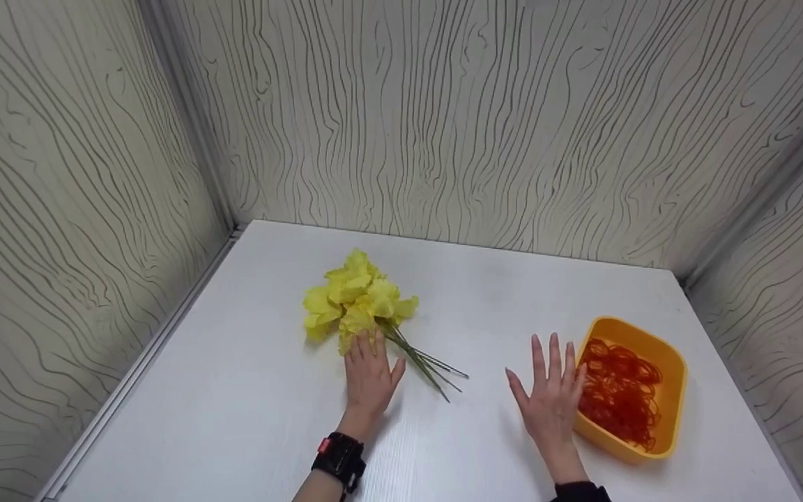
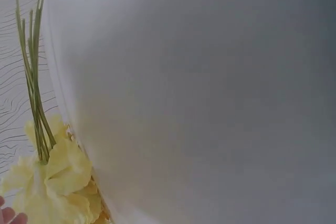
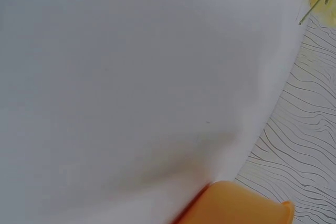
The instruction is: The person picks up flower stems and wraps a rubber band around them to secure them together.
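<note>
Apparently flat, left hand (image 1: 369, 377) fingers touch yellow flowers (image 1: 356, 300); right hand (image 1: 551, 397) lies spread.

I see both forearms and hands bare. The left hand (image 1: 369, 376) carries a black wrist unit (image 1: 339, 459) strapped around the wrist, blocky in shape, with a small red marking on its outer edge. The right hand (image 1: 553, 404) emerges from a dark sleeve cuff (image 1: 580, 491) at the bottom edge of the head view. I see no rings and no gloves.
</note>
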The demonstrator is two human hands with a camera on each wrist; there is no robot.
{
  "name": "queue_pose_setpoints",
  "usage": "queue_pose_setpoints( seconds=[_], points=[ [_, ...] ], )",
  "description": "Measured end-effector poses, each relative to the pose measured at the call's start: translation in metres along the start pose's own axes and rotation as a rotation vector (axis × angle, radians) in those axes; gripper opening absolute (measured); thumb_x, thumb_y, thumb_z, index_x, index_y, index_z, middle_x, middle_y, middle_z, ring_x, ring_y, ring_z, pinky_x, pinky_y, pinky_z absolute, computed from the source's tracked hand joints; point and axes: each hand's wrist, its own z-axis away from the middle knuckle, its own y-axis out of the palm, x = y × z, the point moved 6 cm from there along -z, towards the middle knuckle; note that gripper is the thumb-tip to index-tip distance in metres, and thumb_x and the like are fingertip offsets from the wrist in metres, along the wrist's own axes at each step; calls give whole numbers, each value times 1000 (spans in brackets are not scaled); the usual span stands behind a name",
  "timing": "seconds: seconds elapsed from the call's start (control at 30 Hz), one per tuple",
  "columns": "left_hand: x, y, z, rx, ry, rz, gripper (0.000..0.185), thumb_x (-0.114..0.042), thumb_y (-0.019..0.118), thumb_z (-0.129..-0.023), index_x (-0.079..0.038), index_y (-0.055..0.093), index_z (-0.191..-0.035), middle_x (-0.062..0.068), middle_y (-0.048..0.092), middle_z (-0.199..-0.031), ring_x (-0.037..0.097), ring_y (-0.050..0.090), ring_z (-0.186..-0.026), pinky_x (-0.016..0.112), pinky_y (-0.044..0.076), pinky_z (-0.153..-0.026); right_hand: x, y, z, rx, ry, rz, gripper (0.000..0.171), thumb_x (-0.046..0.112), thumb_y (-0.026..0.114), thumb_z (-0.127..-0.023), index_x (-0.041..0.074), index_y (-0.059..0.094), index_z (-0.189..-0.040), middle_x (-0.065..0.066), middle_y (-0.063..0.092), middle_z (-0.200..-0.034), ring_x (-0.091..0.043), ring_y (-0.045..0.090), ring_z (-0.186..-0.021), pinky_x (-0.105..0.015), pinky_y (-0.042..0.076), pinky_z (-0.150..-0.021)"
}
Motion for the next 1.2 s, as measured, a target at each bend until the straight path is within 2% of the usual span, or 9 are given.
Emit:
queue_pose_setpoints(
  seconds=[0.2, 0.3, 0.43, 0.53, 0.77, 0.87, 1.0, 1.13, 1.2],
  points=[
    [-10, 16, 3, 82, 7, 5, 59, -47, 57, -81, 6, 52, -105, 21, 48, -98, 31, 49, -81, 38, 42, -57, -1, 5, 4, 48, 18, -34, 68, 56, 39, -87, 13, 33, -139, -17, 28, -141, -38, 20, -128, -57, 14, -97],
    [-10, 25, 5, 111, -20, 21, 56, -47, 59, -80, 5, 53, -99, 18, 48, -92, 29, 49, -77, 38, 43, -55, -2, 6, 6, 58, 28, -34, 68, 57, 37, -88, 12, 34, -139, -18, 29, -140, -37, 21, -128, -58, 16, -96],
    [-7, 30, 6, 156, -112, 100, 51, -43, 58, -83, 6, 53, -95, 19, 49, -90, 31, 52, -78, 40, 45, -59, -2, 9, 8, 74, 37, -43, 69, 59, 35, -88, 11, 35, -138, -19, 32, -138, -39, 24, -125, -60, 20, -93],
    [-5, 34, 6, 238, -220, 212, 49, -41, 54, -87, 8, 52, -95, 21, 49, -91, 34, 52, -82, 44, 44, -66, -2, 14, 11, 99, 61, -83, 69, 59, 37, -87, 12, 36, -138, -19, 33, -137, -39, 25, -125, -60, 20, -93],
    [2, 48, 1, 456, -564, 506, 55, -41, 44, -92, 12, 48, -108, 25, 52, -97, 40, 55, -81, 48, 43, -67, -1, 25, 16, 193, 128, -170, 68, 48, 53, -85, 11, 35, -138, -20, 34, -136, -40, 27, -123, -57, 24, -92],
    [4, 55, -1, 506, -707, 665, 53, -40, 43, -93, 12, 53, -96, 24, 57, -82, 39, 58, -73, 44, 45, -63, 0, 29, 18, 259, 167, -197, 68, 43, 57, -84, 10, 33, -139, -20, 32, -137, -40, 26, -124, -54, 23, -94],
    [5, 63, -4, 569, -876, 879, 54, -39, 41, -94, 7, 57, -71, 15, 54, -55, 30, 57, -49, 35, 46, -46, 1, 35, 20, 348, 227, -252, 67, 41, 57, -86, 10, 31, -140, -20, 33, -137, -39, 26, -124, -53, 22, -96],
    [2, 69, -3, 613, -1008, 994, 53, -39, 42, -93, 8, 58, -75, 18, 57, -57, 27, 57, -44, 34, 47, -41, 3, 39, 24, 437, 299, -318, 66, 43, 53, -88, 10, 31, -140, -20, 33, -137, -38, 26, -124, -53, 22, -95],
    [0, 71, -3, 625, -1057, 997, 49, -39, 44, -92, 7, 57, -79, 22, 59, -63, 27, 58, -45, 35, 47, -41, 4, 41, 25, 475, 326, -342, 66, 44, 52, -88, 10, 30, -140, -19, 32, -137, -38, 26, -125, -54, 22, -95]
  ],
)
